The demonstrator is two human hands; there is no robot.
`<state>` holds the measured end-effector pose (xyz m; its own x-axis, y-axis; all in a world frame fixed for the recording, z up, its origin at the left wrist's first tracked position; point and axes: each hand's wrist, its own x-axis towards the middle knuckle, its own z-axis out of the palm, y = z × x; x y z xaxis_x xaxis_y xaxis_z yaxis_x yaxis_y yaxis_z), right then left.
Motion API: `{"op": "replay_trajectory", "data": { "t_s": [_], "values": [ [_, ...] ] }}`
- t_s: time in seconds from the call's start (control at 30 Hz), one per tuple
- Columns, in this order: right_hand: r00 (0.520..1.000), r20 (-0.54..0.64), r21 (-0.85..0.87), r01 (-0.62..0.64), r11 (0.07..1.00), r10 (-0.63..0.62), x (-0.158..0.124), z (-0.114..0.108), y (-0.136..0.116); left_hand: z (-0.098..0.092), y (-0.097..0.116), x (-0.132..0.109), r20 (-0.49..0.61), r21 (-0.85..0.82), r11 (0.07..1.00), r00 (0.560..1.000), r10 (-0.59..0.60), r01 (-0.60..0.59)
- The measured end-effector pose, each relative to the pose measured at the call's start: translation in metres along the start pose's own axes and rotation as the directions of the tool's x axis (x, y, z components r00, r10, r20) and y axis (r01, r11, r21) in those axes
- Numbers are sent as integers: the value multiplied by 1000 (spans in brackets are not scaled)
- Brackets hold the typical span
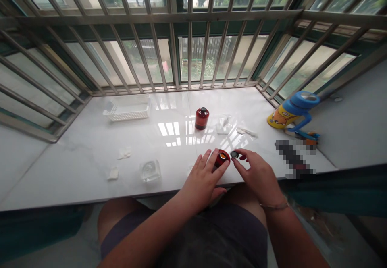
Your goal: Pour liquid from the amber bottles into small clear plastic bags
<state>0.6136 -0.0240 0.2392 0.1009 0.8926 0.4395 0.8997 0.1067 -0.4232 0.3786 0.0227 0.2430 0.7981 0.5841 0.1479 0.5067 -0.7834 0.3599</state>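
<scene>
A red-brown glass bottle (223,156) with an uncapped mouth stands near the front edge of the white counter. Over its left side lies my left hand (205,177), fingers spread and touching the glass. Just right of the bottle mouth, my right hand (255,171) pinches a small black cap (234,154) between thumb and fingers. A second red-brown bottle (202,118), closed with a dark cap, is upright farther back. To the left of my left hand sits a clear square glass container (150,171).
A white perforated basket (128,109) is at the back left. Crumpled clear plastic (224,125) lies behind my hands. White scraps (124,152) are at left. A blue and yellow bottle (292,110) leans at right, near a blurred dark object (294,159). Window bars border the counter (81,155).
</scene>
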Motion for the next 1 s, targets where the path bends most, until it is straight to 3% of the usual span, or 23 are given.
{"op": "replay_trajectory", "data": {
  "t_s": [0.2, 0.47, 1.0],
  "values": [
    [974, 162, 27, 154, 988, -157, 17, -18, -16, 8, -2, 1, 38, -9, 1000, 999, -26, 27],
    [964, 210, 135, 140, 981, -166, 32, -20, -26, 14, -1, -1, 39, 73, 996, 998, -49, 46],
    [991, 106, 212, 59, 975, -83, 15, -2, -38, 29, -3, -1, -18, 95, 994, 999, -47, 48]
  ]
}}
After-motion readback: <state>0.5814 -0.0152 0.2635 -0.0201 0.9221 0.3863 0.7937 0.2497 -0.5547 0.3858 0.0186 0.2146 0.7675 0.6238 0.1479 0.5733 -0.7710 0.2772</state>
